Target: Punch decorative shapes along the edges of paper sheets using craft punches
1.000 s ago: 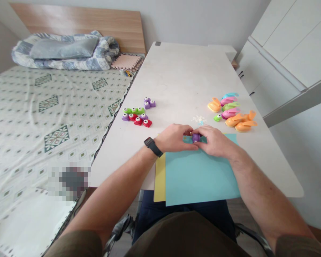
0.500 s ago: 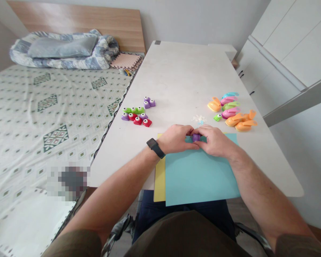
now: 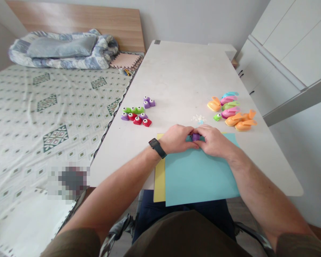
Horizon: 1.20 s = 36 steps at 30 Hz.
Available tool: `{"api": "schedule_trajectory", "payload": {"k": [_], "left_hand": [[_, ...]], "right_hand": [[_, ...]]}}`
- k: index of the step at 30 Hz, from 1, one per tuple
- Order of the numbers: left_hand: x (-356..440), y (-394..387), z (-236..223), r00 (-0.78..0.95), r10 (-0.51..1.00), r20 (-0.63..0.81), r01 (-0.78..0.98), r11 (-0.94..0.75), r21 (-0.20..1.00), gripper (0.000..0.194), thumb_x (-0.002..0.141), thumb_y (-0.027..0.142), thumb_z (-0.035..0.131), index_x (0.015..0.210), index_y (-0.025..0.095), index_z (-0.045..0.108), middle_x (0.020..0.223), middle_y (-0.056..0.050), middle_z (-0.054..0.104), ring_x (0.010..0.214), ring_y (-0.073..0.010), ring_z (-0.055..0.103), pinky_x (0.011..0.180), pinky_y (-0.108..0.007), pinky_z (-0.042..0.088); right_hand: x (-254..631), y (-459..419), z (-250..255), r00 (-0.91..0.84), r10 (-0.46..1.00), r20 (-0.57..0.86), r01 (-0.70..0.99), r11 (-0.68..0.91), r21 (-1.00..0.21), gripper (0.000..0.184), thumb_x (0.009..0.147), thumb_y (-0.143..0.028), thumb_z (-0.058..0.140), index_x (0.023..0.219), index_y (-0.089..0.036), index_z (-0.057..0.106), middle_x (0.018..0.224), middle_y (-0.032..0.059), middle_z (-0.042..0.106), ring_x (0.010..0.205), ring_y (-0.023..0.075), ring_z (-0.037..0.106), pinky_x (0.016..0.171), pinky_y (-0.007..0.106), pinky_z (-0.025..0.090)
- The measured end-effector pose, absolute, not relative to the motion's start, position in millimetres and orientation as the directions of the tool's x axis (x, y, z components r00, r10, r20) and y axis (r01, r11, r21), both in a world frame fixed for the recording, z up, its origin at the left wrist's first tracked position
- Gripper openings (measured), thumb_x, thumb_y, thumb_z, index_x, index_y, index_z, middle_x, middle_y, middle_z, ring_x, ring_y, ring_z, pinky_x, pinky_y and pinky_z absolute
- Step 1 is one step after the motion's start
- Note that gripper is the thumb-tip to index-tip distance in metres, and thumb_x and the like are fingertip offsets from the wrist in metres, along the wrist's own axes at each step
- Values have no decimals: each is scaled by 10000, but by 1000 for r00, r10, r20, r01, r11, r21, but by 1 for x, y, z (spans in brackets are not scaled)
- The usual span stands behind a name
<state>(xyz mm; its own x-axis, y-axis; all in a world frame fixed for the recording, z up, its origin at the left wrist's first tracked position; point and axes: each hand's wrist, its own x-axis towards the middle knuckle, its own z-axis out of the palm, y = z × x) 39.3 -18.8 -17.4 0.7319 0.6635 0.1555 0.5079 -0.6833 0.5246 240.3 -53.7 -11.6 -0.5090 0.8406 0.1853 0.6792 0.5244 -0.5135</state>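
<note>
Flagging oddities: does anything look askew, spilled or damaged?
No damage visible. The blue sheet lies offset over the yellow sheet, both overhanging the table; loose pale bits lie beyond the hands, perhaps scraps.

At the blue sheet's (image 3: pixel 200 178) far edge, my left hand (image 3: pixel 178 138) and right hand (image 3: pixel 214 140) hold a purple punch (image 3: pixel 195 137); yellow paper (image 3: pixel 159 182) lies beneath.

Left hand (image 3: pixel 178 139) and right hand (image 3: pixel 213 140) together, forearms angled inward.
</note>
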Motion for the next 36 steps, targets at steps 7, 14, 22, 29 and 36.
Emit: {"api": "schedule_trajectory", "payload": {"k": [7, 14, 22, 29, 36], "left_hand": [[40, -19, -20, 736, 657, 164, 515, -701, 494, 453, 821, 574, 707, 1020, 167, 680, 899, -66, 752, 835, -240, 708, 742, -308, 478], [39, -18, -20, 737, 658, 156, 505, -689, 519, 426, 809, 543, 729, 1022, 175, 702, 883, -61, 753, 809, -225, 700, 722, -298, 469], [39, -17, -17, 742, 654, 148, 504, -690, 519, 423, 802, 538, 738, 1023, 178, 719, 834, -45, 745, 762, -206, 680, 696, -293, 440], [39, -17, -16, 748, 648, 146, 501, -695, 516, 426, 807, 542, 733, 1021, 173, 722, 835, -46, 744, 761, -206, 675, 688, -294, 431], [39, -17, -17, 750, 643, 158, 505, -710, 490, 429, 804, 548, 732, 1016, 175, 724, 823, -44, 740, 759, -206, 671, 694, -296, 436]], "right_hand": [[240, -53, -15, -503, 843, 190, 687, 523, -504, 173, 803, -149, 694, 959, -205, 645, 920, 65, 681, 904, 250, 610, 807, 369, 464], [239, -53, -16, -502, 844, 190, 686, 522, -507, 175, 800, -147, 694, 957, -208, 644, 911, 64, 678, 908, 253, 609, 822, 375, 464], [239, -53, -17, -505, 841, 196, 676, 527, -515, 155, 802, -153, 690, 936, -207, 633, 904, 64, 670, 911, 254, 603, 820, 371, 461], [239, -54, -18, -508, 836, 207, 663, 533, -525, 169, 807, -156, 692, 955, -214, 634, 916, 58, 670, 918, 251, 602, 827, 370, 461], [239, -54, -18, -494, 847, 196, 680, 517, -520, 142, 805, -160, 687, 927, -205, 631, 875, 62, 648, 883, 252, 591, 810, 372, 459]]}}
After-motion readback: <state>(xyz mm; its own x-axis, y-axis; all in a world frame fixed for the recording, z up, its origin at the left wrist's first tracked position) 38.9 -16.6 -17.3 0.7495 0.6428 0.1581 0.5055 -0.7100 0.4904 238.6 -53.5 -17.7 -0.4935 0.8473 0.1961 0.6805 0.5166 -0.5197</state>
